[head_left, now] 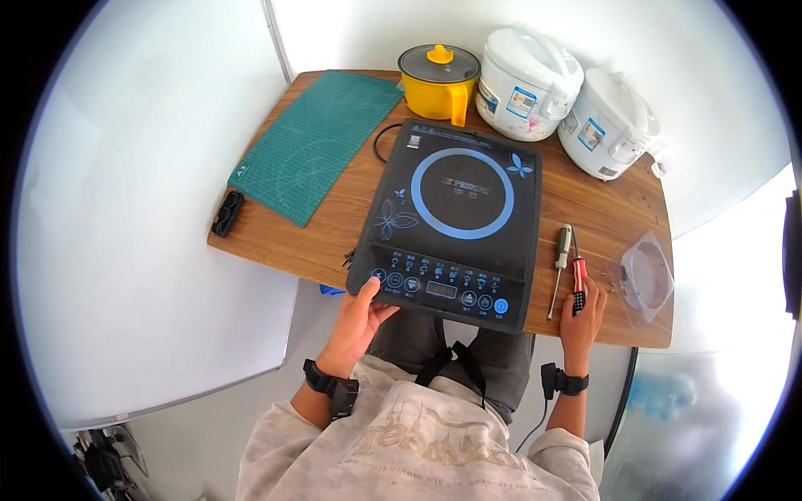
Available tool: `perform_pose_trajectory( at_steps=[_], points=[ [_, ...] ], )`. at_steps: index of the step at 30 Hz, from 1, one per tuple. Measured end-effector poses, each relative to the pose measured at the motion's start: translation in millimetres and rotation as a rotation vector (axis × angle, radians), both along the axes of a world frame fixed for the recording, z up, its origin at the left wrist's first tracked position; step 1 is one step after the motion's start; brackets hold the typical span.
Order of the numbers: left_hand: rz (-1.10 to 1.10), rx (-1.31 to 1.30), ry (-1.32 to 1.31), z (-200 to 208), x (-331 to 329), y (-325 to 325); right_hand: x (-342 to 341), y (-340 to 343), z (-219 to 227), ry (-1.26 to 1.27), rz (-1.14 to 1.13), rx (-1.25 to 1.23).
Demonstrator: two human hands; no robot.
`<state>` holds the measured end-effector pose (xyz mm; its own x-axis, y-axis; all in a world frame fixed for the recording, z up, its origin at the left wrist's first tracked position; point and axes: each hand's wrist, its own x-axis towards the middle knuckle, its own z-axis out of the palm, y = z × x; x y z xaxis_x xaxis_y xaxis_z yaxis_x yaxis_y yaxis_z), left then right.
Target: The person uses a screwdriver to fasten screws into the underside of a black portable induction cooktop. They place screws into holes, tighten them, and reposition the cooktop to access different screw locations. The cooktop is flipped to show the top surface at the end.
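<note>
A black induction cooker (468, 259) with a blue ring and a row of buttons lies face up, its front part jutting over the table's near edge. My left hand (359, 321) grips its front left corner, thumb on top and fingers underneath. To the right of the cooker, my right hand (584, 317) closes around the handle of a red-and-black screwdriver (580, 275) on the table. Just left of that tool lies another screwdriver (560, 271) with a grey-green handle, its shaft pointing towards me.
A green cutting mat (322, 138) covers the table's (334, 242) left side, with a bundled black cable (226, 214) beside it. Along the back stand a yellow pot (434, 96) and two white rice cookers (526, 83), (606, 125). A clear plastic tray (647, 277) sits at the right.
</note>
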<state>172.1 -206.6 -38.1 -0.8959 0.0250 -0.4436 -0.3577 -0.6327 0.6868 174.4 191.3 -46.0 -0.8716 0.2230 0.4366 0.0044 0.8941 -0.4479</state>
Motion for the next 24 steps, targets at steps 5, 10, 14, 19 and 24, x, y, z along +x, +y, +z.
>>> perform_pose_trajectory(
  at_steps=[5,10,14,19,24],
  points=[
    [-0.033,-0.025,-0.001,2.1,0.8,-3.2,-0.4,-2.0,-1.3,0.012,-0.001,-0.001],
    [-0.066,-0.015,-0.011,5.4,1.4,-2.6,-0.3,-4.5,0.1,0.017,0.004,0.012],
    [-0.147,-0.036,0.008,7.4,-1.3,5.0,0.7,-3.4,-0.8,0.000,0.004,0.009],
    [-0.308,-0.184,-0.008,13.0,-6.2,1.4,0.5,-4.9,14.4,0.075,0.021,0.065],
    [-0.422,-0.342,-0.057,15.2,-15.3,-50.2,5.3,-26.7,50.6,-0.007,-0.006,-0.132]
  ],
)
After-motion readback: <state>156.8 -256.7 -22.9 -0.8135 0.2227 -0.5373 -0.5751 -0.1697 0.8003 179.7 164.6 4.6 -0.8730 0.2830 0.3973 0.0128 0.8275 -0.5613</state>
